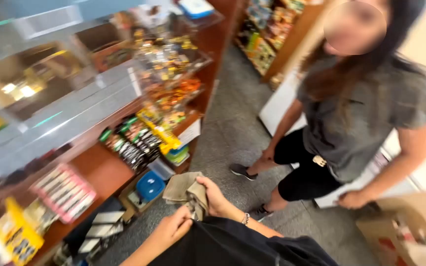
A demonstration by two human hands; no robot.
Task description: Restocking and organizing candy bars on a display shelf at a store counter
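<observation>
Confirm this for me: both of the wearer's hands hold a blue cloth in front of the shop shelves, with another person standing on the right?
Not quite. The head view shows the cloth is beige, not blue. The right hand and left hand do hold it by the shelves, and another person stands on the right.

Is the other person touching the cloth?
No, only the wearer's right hand and left hand hold the beige cloth; the other person stands apart.

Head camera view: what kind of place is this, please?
Probably a small shop. Wooden shelves hold packaged snacks, a glass counter case stands at left, and more stocked shelves line the back. Both hands, left and right, hold a beige cloth.
</observation>
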